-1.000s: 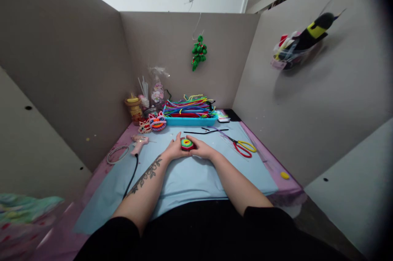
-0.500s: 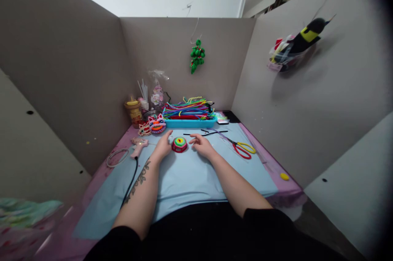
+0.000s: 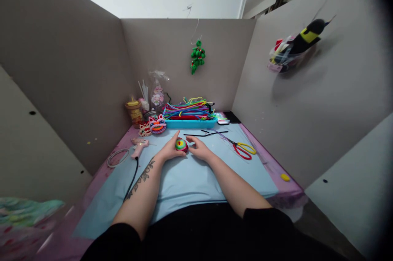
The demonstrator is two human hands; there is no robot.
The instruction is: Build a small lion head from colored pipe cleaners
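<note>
A small round craft piece [image 3: 181, 145] of coiled pipe cleaners, red on the outside with green, yellow and a red centre, sits between my hands on the light blue mat [image 3: 196, 179]. My left hand [image 3: 170, 150] wraps its fingers round the piece's left side and holds it. My right hand [image 3: 198, 149] lies just to the right of the piece, fingers loosely spread and fingertips near its edge.
A blue tray of coloured pipe cleaners [image 3: 189, 113] stands at the back. Black pipe cleaners [image 3: 206, 133] and red-and-yellow scissors [image 3: 242, 148] lie to the right, a pink glue gun [image 3: 138, 146] with its cord to the left. Small finished craft faces [image 3: 153, 126] and jars stand at back left.
Half a second ago both hands were off the craft piece, which lay flat on the mat. Now my left hand has closed on it and tilted it, and my right hand has moved closer.
</note>
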